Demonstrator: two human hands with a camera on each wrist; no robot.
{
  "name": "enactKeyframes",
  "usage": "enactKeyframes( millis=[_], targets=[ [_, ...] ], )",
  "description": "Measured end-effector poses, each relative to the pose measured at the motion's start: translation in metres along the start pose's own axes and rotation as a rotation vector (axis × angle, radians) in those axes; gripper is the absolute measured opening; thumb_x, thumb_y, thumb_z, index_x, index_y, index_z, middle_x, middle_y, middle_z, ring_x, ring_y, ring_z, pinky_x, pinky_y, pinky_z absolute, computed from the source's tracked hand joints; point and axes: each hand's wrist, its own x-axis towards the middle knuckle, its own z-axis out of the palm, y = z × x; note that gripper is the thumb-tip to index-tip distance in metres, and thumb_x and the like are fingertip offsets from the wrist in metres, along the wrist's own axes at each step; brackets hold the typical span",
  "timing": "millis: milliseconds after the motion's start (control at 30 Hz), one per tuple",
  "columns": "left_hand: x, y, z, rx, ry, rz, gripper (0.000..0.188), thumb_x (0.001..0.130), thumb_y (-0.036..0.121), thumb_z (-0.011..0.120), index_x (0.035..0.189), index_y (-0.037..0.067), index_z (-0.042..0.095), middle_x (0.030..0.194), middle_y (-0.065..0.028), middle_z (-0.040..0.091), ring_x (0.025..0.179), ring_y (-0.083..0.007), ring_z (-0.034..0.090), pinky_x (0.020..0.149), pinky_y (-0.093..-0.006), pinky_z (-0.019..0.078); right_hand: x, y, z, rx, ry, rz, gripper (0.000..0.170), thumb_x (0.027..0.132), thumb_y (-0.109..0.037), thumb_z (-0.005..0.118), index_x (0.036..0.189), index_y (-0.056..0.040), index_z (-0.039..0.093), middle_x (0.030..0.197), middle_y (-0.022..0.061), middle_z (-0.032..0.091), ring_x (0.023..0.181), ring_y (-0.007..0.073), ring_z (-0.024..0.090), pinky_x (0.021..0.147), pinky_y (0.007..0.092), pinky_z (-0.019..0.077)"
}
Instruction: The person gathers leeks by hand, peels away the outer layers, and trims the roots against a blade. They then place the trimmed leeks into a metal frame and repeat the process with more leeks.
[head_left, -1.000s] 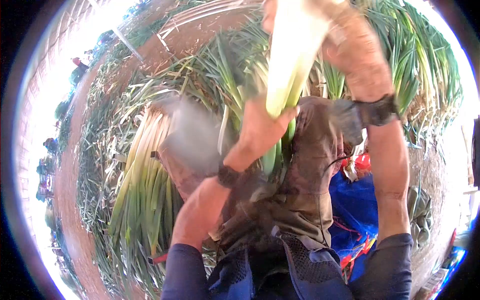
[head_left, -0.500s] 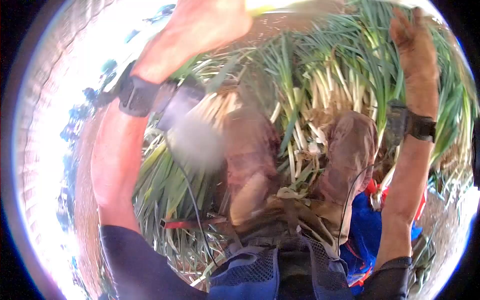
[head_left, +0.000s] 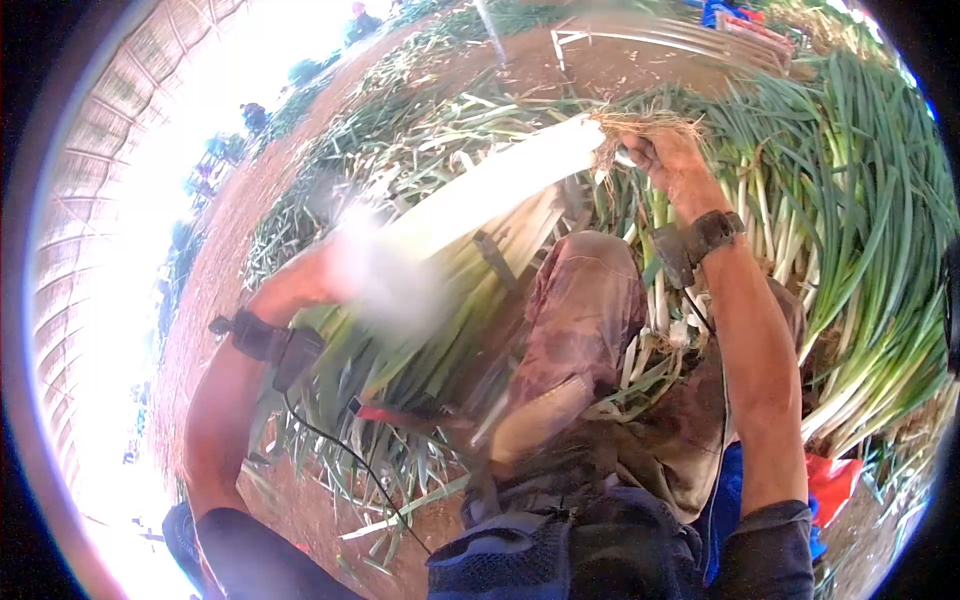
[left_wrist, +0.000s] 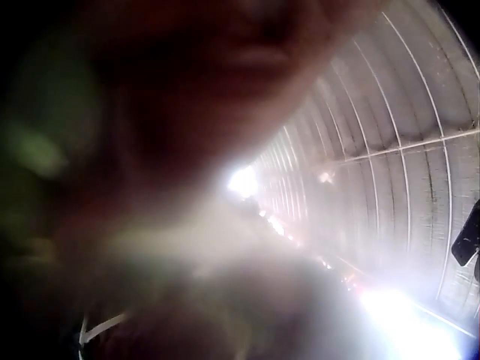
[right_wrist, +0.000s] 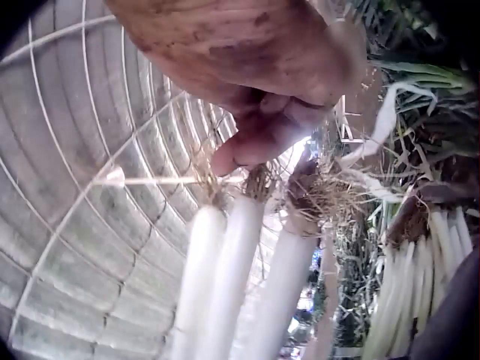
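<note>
Several leeks (head_left: 500,185) are held slanting above the lap, their white stalks and roots toward the upper right. My left hand (head_left: 318,272) grips their leafy part, partly veiled by a pale blur; in the left wrist view that hand (left_wrist: 217,97) is dark and blurred. At the root end is my right hand (head_left: 672,168), fingers curled. The right wrist view shows this hand (right_wrist: 255,60) pinching the brown roots (right_wrist: 259,180) above white stalks (right_wrist: 281,289). Beneath the held leeks lies another bundle (head_left: 515,245), beside a dark metal bracket (head_left: 493,258).
Upright leeks (head_left: 860,200) stand massed on the right. Loose leaves (head_left: 340,150) cover the ground to the left and ahead. A red-tipped metal bar (head_left: 385,413) lies left of the knees (head_left: 590,300). A white metal frame (head_left: 660,38) stands beyond, and a red bag (head_left: 833,485) at lower right.
My left hand has come down from the top of the view with the leeks. My right hand, empty and raised half a second ago, has moved inward and taken their root end. The view has shifted.
</note>
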Motion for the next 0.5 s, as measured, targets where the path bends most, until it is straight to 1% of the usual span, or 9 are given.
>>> enactKeyframes(
  millis=[33,67,133,167,233,300,333,400,500],
  targets=[
    [-0.006,0.001,0.004,-0.028,0.000,-0.050,0.029,0.063,0.010,0.079,0.088,-0.003,0.070,0.076,-0.0101,0.069,0.073,-0.0189,0.064,0.071,-0.0328,0.0482,0.002,0.012,0.001,0.040,-0.082,-0.050,0.019,0.097,-0.015,0.061,0.103,0.0024,0.066,0.098,0.0098,0.070,0.090,0.0151,0.068,0.078,0.0258,0.0583],
    [-0.012,0.001,0.005,-0.034,0.005,-0.064,0.029,0.063,0.010,0.079,0.088,-0.003,0.070,0.076,-0.0101,0.069,0.073,-0.0189,0.064,0.071,-0.0328,0.0482,0.009,0.016,0.001,0.043,-0.092,-0.038,0.019,0.097,-0.015,0.061,0.103,0.0024,0.066,0.098,0.0098,0.070,0.090,0.0151,0.068,0.078,0.0258,0.0583],
    [-0.026,0.005,0.004,-0.059,0.008,-0.201,0.032,0.063,0.012,0.079,0.091,-0.002,0.071,0.079,-0.0101,0.070,0.073,-0.0201,0.064,0.072,-0.0332,0.0486,0.026,0.021,-0.001,0.018,0.224,0.052,0.014,0.097,-0.010,0.059,0.106,-0.0026,0.065,0.096,0.0095,0.072,0.085,0.0149,0.070,0.072,0.0254,0.0598],
    [-0.035,0.005,0.003,-0.063,0.008,-0.214,0.032,0.063,0.012,0.079,0.091,-0.002,0.071,0.079,-0.0101,0.070,0.073,-0.0201,0.064,0.072,-0.0332,0.0486,0.021,0.021,-0.018,0.066,0.124,-0.013,0.023,0.097,-0.009,0.058,0.118,0.0002,0.061,0.111,0.0140,0.068,0.099,0.0174,0.068,0.088,0.0281,0.0583],
    [-0.062,-0.003,-0.004,-0.067,0.052,-0.437,0.035,0.063,0.014,0.079,0.093,-0.001,0.072,0.082,-0.0112,0.071,0.075,-0.0218,0.065,0.074,-0.0345,0.0495,0.020,0.026,-0.056,-0.146,0.168,-0.136,0.042,0.097,-0.009,0.058,0.135,0.0051,0.046,0.128,0.0179,0.058,0.114,0.0209,0.063,0.101,0.0307,0.0527],
    [-0.107,-0.066,-0.017,0.251,0.094,-0.715,0.037,0.062,0.016,0.079,0.094,-0.002,0.071,0.083,-0.0123,0.071,0.076,-0.0223,0.066,0.075,-0.0350,0.0504,0.023,0.028,-0.098,-0.258,0.051,-0.083,0.077,0.096,-0.016,0.062,0.148,0.0110,0.013,0.135,0.0200,0.048,0.118,0.0268,0.060,0.104,0.0327,0.0504],
    [-0.136,-0.082,-0.017,0.272,0.225,-0.770,0.035,0.063,0.015,0.078,0.093,-0.001,0.072,0.083,-0.0119,0.071,0.075,-0.0224,0.066,0.074,-0.0350,0.0507,0.029,0.040,-0.126,-0.253,0.059,-0.047,0.083,0.096,-0.020,0.063,0.150,0.0090,0.007,0.131,0.0193,0.049,0.113,0.0248,0.062,0.098,0.0314,0.0539],
    [-0.177,-0.104,-0.014,0.296,0.421,-0.859,0.035,0.063,0.015,0.077,0.094,-0.001,0.071,0.084,-0.0121,0.070,0.076,-0.0226,0.065,0.075,-0.0349,0.0505,0.024,0.050,-0.133,-0.289,0.240,0.115,0.069,0.096,-0.020,0.062,0.146,0.0093,0.023,0.121,0.0160,0.056,0.101,0.0230,0.066,0.085,0.0289,0.0593],
    [-0.217,-0.126,-0.003,0.157,0.424,-0.971,0.041,0.064,0.016,0.076,0.100,-0.001,0.069,0.090,-0.0138,0.069,0.082,-0.0230,0.064,0.079,-0.0345,0.0490,0.019,0.082,-0.154,-0.345,0.243,0.289,0.052,0.095,-0.018,0.063,0.135,0.0077,0.041,0.111,0.0124,0.061,0.089,0.0226,0.068,0.073,0.0268,0.0610]
  ],
)
